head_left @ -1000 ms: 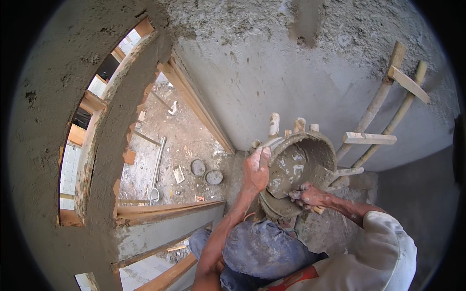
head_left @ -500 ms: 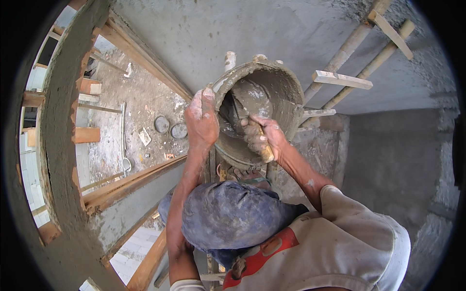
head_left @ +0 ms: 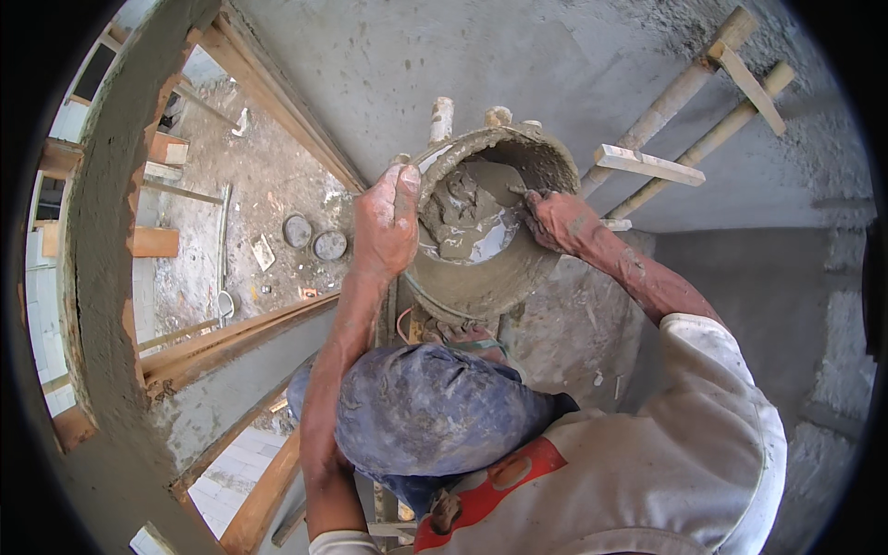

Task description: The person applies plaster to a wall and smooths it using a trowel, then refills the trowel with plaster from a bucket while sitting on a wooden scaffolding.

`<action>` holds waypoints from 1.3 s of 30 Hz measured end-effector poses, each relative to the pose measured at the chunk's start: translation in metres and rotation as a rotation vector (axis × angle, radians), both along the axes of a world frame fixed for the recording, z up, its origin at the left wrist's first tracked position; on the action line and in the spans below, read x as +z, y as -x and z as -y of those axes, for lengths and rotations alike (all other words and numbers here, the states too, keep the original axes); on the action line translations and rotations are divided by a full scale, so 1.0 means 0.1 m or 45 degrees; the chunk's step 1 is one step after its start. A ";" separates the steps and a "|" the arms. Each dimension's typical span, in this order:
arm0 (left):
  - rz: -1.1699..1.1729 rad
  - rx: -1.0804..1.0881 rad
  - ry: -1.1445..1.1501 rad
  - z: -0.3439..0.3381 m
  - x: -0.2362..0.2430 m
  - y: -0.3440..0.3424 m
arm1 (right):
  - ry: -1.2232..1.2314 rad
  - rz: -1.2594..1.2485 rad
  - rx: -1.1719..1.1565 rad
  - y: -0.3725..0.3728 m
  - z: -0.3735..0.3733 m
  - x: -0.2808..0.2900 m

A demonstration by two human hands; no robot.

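A mortar-caked bucket [head_left: 476, 289] is tipped toward me in front of my knees. My left hand [head_left: 387, 220] is closed on the left side of its rim. In the bucket sits a lump of wet grey mortar [head_left: 455, 211] with some watery liquid around it. My right hand [head_left: 560, 222] is closed at the right side of the bucket's mouth, around the handle of a trowel. The trowel's blade [head_left: 499, 178] lies at the back of the mortar, smeared grey; its handle is mostly hidden in my fist.
Bamboo poles [head_left: 661, 97] with wooden crosspieces lean along the plastered wall [head_left: 370, 65] at right. On the left are wooden frames [head_left: 277, 102] and a plastered post [head_left: 102, 240]. Two round containers [head_left: 330, 245] stand on the littered ground below. My blue-trousered knee [head_left: 416, 398] is close under the bucket.
My right hand has moved up and right inside the bucket, turning the trowel so its handle no longer shows. The mortar is now heaped toward the left. My left hand stays on the rim.
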State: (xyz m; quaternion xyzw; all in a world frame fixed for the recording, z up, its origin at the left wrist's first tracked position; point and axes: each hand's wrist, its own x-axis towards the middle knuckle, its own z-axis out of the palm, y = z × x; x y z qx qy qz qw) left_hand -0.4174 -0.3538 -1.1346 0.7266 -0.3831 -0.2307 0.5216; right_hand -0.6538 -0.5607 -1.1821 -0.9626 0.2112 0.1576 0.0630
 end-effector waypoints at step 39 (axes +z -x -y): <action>-0.143 0.216 0.201 -0.01 -0.12 0.05 | -1.277 -0.214 -0.606 -0.34 -0.64 0.37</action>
